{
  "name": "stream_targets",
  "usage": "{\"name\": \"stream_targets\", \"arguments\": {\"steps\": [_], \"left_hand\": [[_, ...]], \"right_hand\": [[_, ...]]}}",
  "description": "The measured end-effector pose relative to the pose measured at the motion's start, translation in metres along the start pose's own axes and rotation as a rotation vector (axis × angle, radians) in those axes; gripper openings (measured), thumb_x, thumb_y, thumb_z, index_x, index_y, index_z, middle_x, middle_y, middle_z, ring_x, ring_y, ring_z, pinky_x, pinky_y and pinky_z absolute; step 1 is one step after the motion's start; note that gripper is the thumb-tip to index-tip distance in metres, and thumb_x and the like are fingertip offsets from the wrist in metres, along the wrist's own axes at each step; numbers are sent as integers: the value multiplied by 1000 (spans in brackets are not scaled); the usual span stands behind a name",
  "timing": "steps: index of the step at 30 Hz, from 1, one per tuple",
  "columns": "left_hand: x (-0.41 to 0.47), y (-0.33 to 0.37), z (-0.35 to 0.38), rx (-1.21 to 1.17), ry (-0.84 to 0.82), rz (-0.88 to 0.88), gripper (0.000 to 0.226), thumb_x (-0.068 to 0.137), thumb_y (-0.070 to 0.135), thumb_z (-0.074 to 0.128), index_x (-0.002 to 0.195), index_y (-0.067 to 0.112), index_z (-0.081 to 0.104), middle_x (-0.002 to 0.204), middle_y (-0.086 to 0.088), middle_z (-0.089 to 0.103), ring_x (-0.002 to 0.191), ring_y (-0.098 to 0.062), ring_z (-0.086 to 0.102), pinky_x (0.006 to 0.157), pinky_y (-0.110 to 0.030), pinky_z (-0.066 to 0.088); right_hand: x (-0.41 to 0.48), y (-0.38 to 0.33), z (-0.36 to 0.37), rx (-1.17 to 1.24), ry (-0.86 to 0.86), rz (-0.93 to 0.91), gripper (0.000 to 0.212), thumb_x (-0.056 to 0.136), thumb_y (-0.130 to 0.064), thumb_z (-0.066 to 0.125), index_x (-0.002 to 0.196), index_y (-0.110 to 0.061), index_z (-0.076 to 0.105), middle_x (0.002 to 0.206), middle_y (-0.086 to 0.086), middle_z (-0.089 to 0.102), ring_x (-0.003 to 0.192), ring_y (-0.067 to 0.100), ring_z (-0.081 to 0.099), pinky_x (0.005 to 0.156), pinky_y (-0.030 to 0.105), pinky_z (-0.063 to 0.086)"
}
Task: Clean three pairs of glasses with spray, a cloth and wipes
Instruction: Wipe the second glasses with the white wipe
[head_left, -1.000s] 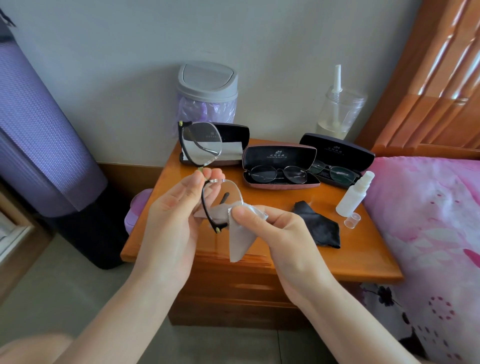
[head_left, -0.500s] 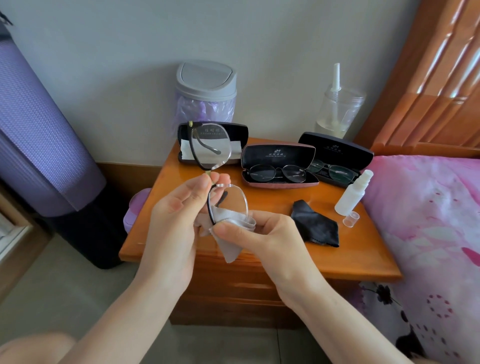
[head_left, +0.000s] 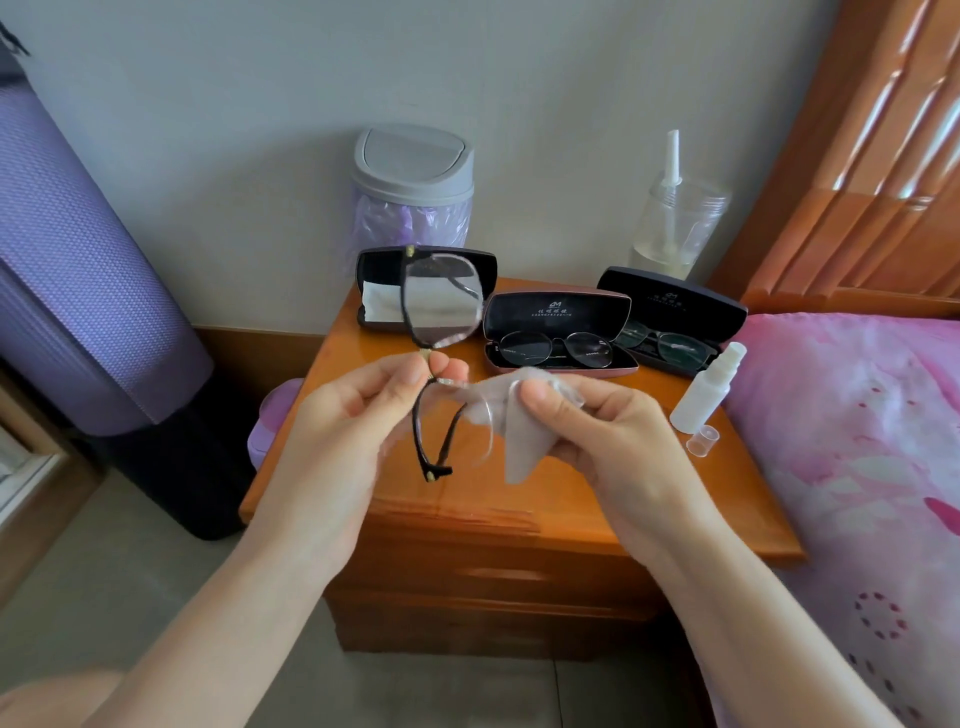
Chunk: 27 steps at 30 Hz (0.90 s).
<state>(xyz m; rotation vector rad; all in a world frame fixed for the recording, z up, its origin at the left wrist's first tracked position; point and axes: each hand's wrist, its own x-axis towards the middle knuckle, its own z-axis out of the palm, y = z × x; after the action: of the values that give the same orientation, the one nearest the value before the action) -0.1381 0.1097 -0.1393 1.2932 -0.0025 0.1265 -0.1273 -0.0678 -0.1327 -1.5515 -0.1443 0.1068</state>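
Observation:
My left hand (head_left: 358, 415) pinches the bridge of black-rimmed glasses (head_left: 441, 306), held upright above the wooden nightstand (head_left: 613, 499). My right hand (head_left: 602, 431) pinches a pale wipe (head_left: 519, 441) around the edge of the lower lens. Two more pairs lie in open cases: round-framed glasses (head_left: 556, 348) in the brown case in the middle, another pair (head_left: 670, 343) in the black case to the right. An open black case (head_left: 374, 291) with a white cloth inside stands at the back left. A white spray bottle (head_left: 709, 389) stands at the right, its clear cap (head_left: 702, 440) beside it.
A grey swing-lid bin (head_left: 413, 176) with a purple liner stands at the back of the nightstand, and a clear jar (head_left: 675, 228) with a nozzle to its right. A pink bedspread (head_left: 857, 441) borders the right. A rolled purple mat (head_left: 78, 270) leans at the left.
The glasses rose and turned slightly. My right hand moved the wipe from the lower lens's bottom up to its right edge, and now hides the dark cloth on the nightstand.

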Motion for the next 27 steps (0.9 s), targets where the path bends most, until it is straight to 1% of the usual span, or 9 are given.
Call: {"name": "stream_targets", "arguments": {"steps": [3,5,8,10,12,14,20,24,27], "left_hand": [[-4,2,1,121,-73,9,24,77,36,57,84,22,76,94,5,76,101,-8,68,102,-35,43],[-5,3,2,177,-101,6,24,77,39,57,84,26,77,94,7,76,102,-5,66,104,-36,41],[-3,4,1,233,-135,0,24,79,37,56,85,24,75,94,8,76,101,-2,66,103,-33,41],[-3,4,1,286,-172,-3,23,82,36,55,85,25,74,93,12,75,100,3,65,98,-22,42],[-4,4,3,352,-220,1,23,84,35,54,85,26,74,91,17,74,98,9,62,83,-3,42],[-5,2,5,388,-273,3,23,84,35,54,87,24,75,91,16,75,97,9,63,76,4,39],[-5,0,7,433,-323,52,21,85,30,56,86,21,75,86,14,75,90,5,67,74,-1,43],[-6,-3,9,479,-309,75,19,82,32,57,86,26,74,84,17,75,87,6,67,73,-2,45],[-8,-4,12,477,-303,106,16,80,33,56,85,31,71,82,23,73,86,10,65,72,-1,44]], "right_hand": [[3,-3,-7,70,72,8,41,78,-33,63,107,-5,70,100,11,74,96,26,69,85,37,57],[4,-5,-9,91,96,2,42,76,-34,64,107,-6,70,99,10,74,95,23,70,81,33,56],[4,-7,-11,105,106,-4,43,75,-34,63,107,-7,70,99,7,74,93,19,70,79,28,56],[4,-8,-12,90,89,-8,43,76,-35,62,108,-7,70,100,7,75,94,18,70,80,27,56],[3,-9,-10,62,65,-16,41,77,-35,61,106,-7,71,99,7,75,94,19,70,81,26,56],[1,-9,-8,43,34,-25,38,78,-34,61,103,-7,72,97,8,75,91,20,71,79,26,56],[-3,-10,0,80,-25,-4,30,72,-21,71,95,-1,72,82,11,74,71,16,70,67,17,52],[-4,-4,8,107,22,-4,31,68,-17,75,95,-3,73,85,15,74,71,18,68,67,20,54],[-4,-2,9,129,63,14,35,65,-21,76,96,-4,73,89,15,74,73,17,67,68,21,52]]}}
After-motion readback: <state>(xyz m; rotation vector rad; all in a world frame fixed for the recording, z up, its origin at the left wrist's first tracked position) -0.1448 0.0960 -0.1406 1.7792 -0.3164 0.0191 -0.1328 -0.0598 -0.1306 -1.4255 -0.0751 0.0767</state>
